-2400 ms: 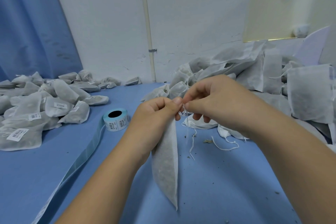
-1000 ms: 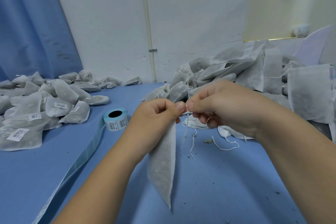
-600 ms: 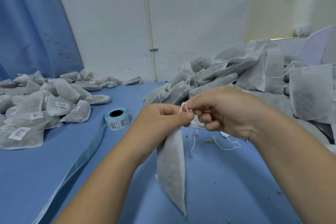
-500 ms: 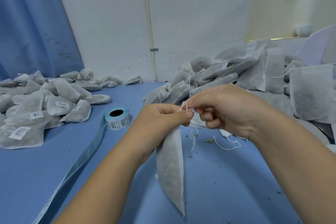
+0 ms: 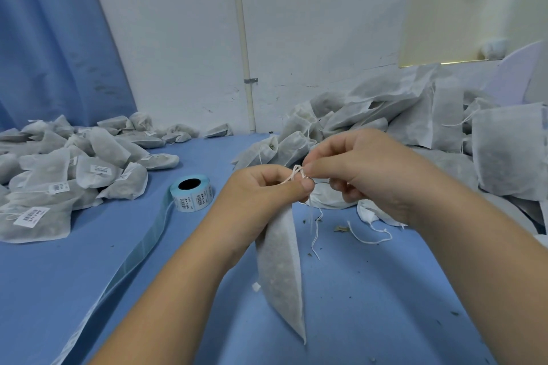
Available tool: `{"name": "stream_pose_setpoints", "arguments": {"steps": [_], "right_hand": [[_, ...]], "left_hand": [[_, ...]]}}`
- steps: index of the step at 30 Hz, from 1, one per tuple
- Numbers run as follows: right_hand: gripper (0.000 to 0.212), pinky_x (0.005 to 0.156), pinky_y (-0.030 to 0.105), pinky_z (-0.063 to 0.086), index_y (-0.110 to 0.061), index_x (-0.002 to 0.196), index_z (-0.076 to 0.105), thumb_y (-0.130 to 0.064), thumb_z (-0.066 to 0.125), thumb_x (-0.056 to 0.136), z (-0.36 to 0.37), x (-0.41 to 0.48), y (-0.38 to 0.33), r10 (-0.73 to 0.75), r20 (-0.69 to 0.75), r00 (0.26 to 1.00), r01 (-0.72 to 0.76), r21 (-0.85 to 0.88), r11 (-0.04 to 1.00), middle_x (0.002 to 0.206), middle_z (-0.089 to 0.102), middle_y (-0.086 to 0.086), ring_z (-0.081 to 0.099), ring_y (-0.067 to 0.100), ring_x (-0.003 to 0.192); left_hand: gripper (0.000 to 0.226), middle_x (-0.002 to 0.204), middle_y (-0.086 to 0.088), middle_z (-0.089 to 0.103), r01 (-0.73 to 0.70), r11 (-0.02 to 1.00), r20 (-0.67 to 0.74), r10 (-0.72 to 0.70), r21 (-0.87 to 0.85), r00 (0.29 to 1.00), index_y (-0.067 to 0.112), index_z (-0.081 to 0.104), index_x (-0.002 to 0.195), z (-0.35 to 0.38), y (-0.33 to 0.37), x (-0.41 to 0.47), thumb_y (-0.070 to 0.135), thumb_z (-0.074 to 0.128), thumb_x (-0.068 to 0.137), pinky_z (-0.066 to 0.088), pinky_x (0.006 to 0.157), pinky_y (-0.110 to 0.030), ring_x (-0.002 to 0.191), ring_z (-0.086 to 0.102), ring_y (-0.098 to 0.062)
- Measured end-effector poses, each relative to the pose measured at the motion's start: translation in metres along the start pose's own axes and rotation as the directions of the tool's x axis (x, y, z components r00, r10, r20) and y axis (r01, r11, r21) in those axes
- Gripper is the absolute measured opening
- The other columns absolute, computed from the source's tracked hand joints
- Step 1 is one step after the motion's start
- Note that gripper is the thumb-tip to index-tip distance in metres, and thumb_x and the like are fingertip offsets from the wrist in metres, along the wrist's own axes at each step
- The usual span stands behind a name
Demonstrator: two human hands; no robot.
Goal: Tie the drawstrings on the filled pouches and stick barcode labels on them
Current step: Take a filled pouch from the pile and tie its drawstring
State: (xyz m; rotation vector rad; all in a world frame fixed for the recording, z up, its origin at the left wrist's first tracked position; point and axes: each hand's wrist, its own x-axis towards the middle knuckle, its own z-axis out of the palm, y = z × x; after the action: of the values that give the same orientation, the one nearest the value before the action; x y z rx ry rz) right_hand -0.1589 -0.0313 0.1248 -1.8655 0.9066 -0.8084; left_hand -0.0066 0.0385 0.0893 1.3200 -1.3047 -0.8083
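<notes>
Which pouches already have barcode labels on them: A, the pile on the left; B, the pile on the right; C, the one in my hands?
A: white barcode labels show on the left pile; none show on the right pile or the held pouch.

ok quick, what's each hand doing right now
Left hand: pinching the neck of the hanging grey fabric pouch.
Right hand: pinching its thin white drawstring.

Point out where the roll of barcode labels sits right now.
In the head view the roll of barcode labels stands on the blue table, left of centre, between the labelled pouches and the left hand.
</notes>
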Motion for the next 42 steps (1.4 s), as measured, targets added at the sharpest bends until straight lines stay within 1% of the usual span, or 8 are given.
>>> {"name": "stream_pose_setpoints", "arguments": {"steps": [6,13,22,27,29,32,36,42], "right_hand": [[0.008,0.051,0.019,0.036,-0.022,0.07,0.072,-0.014,0.075,0.071,0.001,-0.005,-0.008,-0.125,-0.019,0.992,0.121,-0.139,0.983,0.051,0.055,-0.015,0.045,-0.002,0.046],[0.012,0.042,0.011,0.031,-0.018,0.066,0.068,-0.007,0.073,0.068,0.0,-0.012,-0.017,-0.21,-0.03,0.977,0.193,-0.278,0.941,0.046,0.046,-0.015,0.039,0.001,0.043],[0.007,0.039,0.009,0.031,-0.02,0.068,0.074,-0.015,0.07,0.071,-0.002,-0.015,-0.019,-0.197,-0.017,0.98,0.181,-0.323,0.929,0.041,0.046,-0.016,0.04,0.0,0.04],[0.006,0.044,0.017,0.031,-0.021,0.071,0.075,-0.024,0.071,0.073,-0.002,-0.014,-0.018,-0.164,-0.04,0.986,0.14,-0.356,0.924,0.054,0.05,-0.008,0.035,0.005,0.044],[0.008,0.042,0.016,0.03,-0.021,0.069,0.075,-0.026,0.071,0.074,-0.001,-0.014,-0.019,-0.162,-0.033,0.986,0.138,-0.373,0.918,0.054,0.049,-0.006,0.033,0.006,0.043],[0.011,0.037,0.013,0.028,-0.02,0.067,0.075,-0.027,0.073,0.075,-0.002,-0.015,-0.02,-0.161,-0.03,0.986,0.138,-0.384,0.913,0.051,0.046,-0.007,0.034,0.006,0.041],[0.01,0.034,0.011,0.026,-0.022,0.065,0.074,-0.024,0.073,0.074,-0.001,-0.013,-0.019,-0.156,-0.04,0.987,0.124,-0.432,0.893,0.04,0.044,-0.011,0.037,0.004,0.036],[0.01,0.033,0.011,0.026,-0.019,0.062,0.071,-0.019,0.072,0.072,-0.001,-0.01,-0.016,-0.18,-0.064,0.982,0.128,-0.479,0.868,0.036,0.045,-0.012,0.04,0.003,0.034]], "left_hand": [[0.023,0.055,0.016,0.058,-0.025,0.999,0.015,0.025,0.028,1.0,0.026,0.069,0.059,0.001,0.0,-0.001,0.033,0.078,0.08,0.034,0.06,-0.023,0.054,0.051,0.0],[0.02,0.054,0.016,0.058,-0.031,0.999,0.013,0.031,0.027,0.999,0.027,0.069,0.06,0.004,0.002,-0.002,0.042,0.071,0.072,0.033,0.06,-0.025,0.053,0.05,0.0],[0.023,0.055,0.014,0.057,-0.041,0.999,-0.002,0.041,0.022,0.999,0.024,0.068,0.061,0.002,0.002,-0.001,0.038,0.076,0.077,0.033,0.059,-0.024,0.055,0.049,-0.002],[0.022,0.053,0.016,0.054,-0.05,0.997,-0.023,0.051,0.056,0.998,0.025,0.068,0.06,0.003,0.001,-0.001,0.044,0.07,0.072,0.033,0.055,-0.017,0.052,0.046,-0.002],[0.02,0.058,0.012,0.056,-0.061,0.995,-0.035,0.064,0.085,0.997,0.025,0.07,0.062,0.004,0.001,0.0,0.043,0.07,0.071,0.034,0.058,-0.014,0.057,0.046,-0.003],[0.026,0.07,-0.014,0.059,-0.081,0.986,-0.052,0.09,0.146,0.995,0.017,0.071,0.073,0.005,0.001,0.0,0.043,0.074,0.071,0.036,0.066,-0.022,0.068,0.049,-0.006],[0.02,0.052,0.013,0.045,-0.099,0.966,-0.087,0.123,0.238,0.989,0.018,0.066,0.067,0.008,0.001,0.0,0.031,0.075,0.08,0.027,0.046,-0.007,0.049,0.037,0.0],[0.021,0.061,0.009,0.049,-0.085,0.966,-0.063,0.103,0.245,0.993,0.017,0.07,0.074,0.009,0.001,0.0,0.037,0.075,0.08,0.029,0.052,-0.012,0.056,0.039,-0.004]]}}
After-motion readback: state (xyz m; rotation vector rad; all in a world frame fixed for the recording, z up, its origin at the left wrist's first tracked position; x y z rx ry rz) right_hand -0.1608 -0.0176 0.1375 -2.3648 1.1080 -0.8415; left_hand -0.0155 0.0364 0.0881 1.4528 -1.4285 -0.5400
